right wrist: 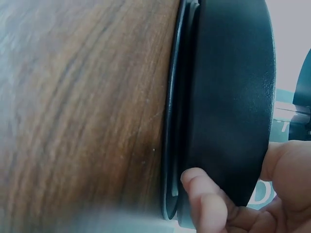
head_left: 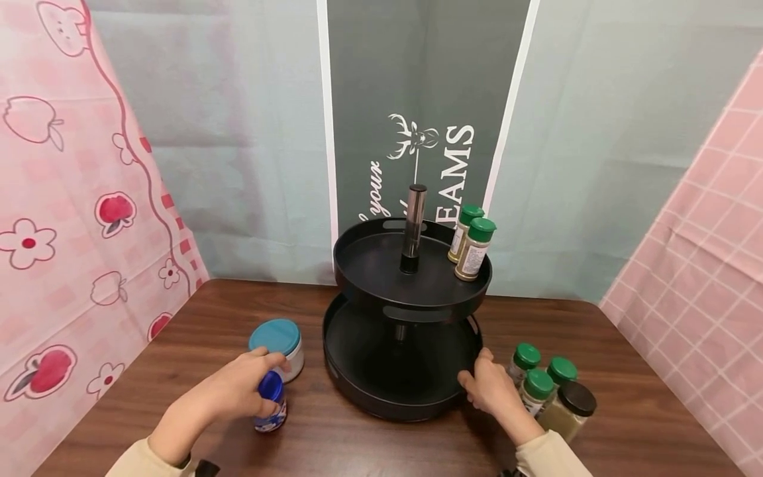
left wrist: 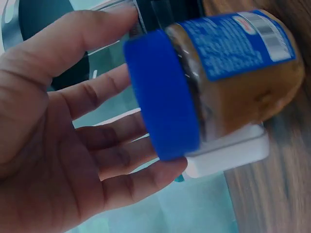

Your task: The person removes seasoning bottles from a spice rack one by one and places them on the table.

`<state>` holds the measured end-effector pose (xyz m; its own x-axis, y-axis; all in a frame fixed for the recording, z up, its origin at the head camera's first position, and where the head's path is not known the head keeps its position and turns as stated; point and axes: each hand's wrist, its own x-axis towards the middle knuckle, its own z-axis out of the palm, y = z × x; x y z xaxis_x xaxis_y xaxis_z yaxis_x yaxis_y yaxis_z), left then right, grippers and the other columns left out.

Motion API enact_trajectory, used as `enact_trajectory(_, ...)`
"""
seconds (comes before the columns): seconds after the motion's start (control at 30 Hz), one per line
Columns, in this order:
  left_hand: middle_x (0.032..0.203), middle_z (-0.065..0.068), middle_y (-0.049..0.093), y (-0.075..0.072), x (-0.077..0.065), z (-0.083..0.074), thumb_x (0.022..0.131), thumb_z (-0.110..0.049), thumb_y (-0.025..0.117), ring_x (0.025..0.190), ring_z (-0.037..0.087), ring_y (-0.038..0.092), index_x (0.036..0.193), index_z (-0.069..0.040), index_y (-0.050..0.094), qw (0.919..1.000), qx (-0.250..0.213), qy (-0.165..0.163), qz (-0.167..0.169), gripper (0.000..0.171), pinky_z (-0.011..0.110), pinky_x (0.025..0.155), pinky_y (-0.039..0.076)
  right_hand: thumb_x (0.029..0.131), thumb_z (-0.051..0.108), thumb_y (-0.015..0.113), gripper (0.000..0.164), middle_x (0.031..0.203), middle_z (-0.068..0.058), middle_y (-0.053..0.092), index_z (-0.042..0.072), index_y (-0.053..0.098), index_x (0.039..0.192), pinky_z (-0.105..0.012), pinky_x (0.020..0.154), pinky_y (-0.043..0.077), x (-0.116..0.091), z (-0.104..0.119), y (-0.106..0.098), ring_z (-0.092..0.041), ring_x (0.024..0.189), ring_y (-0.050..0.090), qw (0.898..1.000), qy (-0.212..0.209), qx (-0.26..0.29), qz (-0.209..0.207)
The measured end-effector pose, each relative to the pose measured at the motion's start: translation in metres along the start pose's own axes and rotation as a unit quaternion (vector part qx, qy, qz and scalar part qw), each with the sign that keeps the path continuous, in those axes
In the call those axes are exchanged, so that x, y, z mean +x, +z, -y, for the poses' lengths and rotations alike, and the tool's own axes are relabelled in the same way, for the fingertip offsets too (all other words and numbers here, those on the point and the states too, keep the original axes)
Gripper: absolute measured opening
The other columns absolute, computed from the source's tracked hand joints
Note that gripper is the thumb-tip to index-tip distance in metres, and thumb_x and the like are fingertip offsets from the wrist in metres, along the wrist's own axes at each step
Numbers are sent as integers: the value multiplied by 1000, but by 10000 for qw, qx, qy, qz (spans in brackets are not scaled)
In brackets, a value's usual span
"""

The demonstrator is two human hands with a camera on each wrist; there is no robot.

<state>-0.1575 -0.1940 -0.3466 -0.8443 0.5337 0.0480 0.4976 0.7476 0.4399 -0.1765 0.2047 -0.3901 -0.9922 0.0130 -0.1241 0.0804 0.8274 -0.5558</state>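
Note:
A two-tier black round tray stand [head_left: 402, 403] rises around a central post. My right hand [head_left: 493, 384] grips the lower tray's side wall [right wrist: 233, 87], thumb at the rim and fingertips curled against the outside. On the left stands a small clear jar [left wrist: 252, 87] with a blue lid [head_left: 271, 386], brown contents and a blue label. My left hand [head_left: 238, 386] reaches over this jar. Its fingers extend behind the lid, and the thumb stands apart from it in the left wrist view. Two green-capped spice bottles [head_left: 473, 252] stand on the upper tray.
Behind the blue-lidded jar is a white tub [head_left: 293, 363] with a teal lid. Right of the stand, several green-capped bottles [head_left: 526, 358] and a black-capped jar [head_left: 566, 411] cluster beside my right hand. Printed cloths hang around the wooden table [head_left: 334, 444].

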Motion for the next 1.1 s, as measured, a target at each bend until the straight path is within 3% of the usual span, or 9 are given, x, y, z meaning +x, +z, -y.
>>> enact_trajectory(0.33, 97, 9, 56, 1, 3, -10, 70, -29, 74, 86, 22, 52, 102, -9, 59, 9986, 151, -102, -494, 41, 44, 70, 49, 91, 20, 49, 72, 57, -9, 57, -25, 8, 129, -34, 45, 43, 0, 0, -6, -20, 47, 52, 9997, -44, -66, 236)
enact_trajectory(0.43, 100, 8, 57, 3, 6, -14, 71, -29, 73, 91, 23, 53, 102, -11, 59, 9976, 170, -70, -668, 38, 45, 73, 48, 91, 27, 51, 77, 81, -28, 62, -27, 11, 128, -42, 59, 50, 0, -1, -11, -32, 68, 60, 9989, -196, -263, 328)
enact_trajectory(0.57, 98, 6, 59, 7, 11, -17, 72, -27, 73, 89, 21, 53, 99, -14, 59, 9963, 128, 36, -848, 33, 43, 70, 48, 90, 37, 52, 84, 120, -47, 38, -28, 12, 127, -54, 82, 45, 0, 1, -18, -47, 104, 47, 9971, -329, -445, 516)
enact_trajectory(0.67, 97, 5, 59, 10, 15, -21, 73, -27, 72, 86, 19, 54, 99, -15, 59, 9956, 51, 7, -930, 31, 39, 66, 48, 88, 38, 54, 85, 125, -45, 34, -25, 14, 129, -56, 84, 43, -2, 3, -21, -48, 107, 45, 9966, -388, -476, 552)
enact_trajectory(0.77, 94, 2, 60, 12, 21, -27, 73, -26, 72, 82, 16, 54, 97, -16, 60, 9931, 116, -237, -1147, 28, 37, 64, 48, 87, 36, 57, 80, 124, -41, 39, -21, 22, 130, -56, 84, 43, -3, 7, -24, -46, 107, 46, 9953, -549, -620, 496)
enact_trajectory(0.93, 87, 1, 61, 16, 31, -36, 73, -26, 72, 78, 15, 56, 94, -17, 64, 9807, 259, -857, -1741, 25, 37, 61, 49, 84, 30, 62, 65, 118, -32, 52, -11, 39, 128, -55, 84, 43, -5, 14, -30, -43, 106, 48, 9910, -780, -889, 625)
enact_trajectory(1.1, 88, 6, 65, 19, 40, -42, 75, -23, 70, 78, 19, 59, 98, -11, 65, 9722, -8, -1053, -2090, 27, 40, 63, 50, 82, 28, 64, 57, 102, -21, 62, -4, 47, 126, -52, 78, 47, -9, 20, -41, -35, 96, 56, 9880, -872, -962, 833)
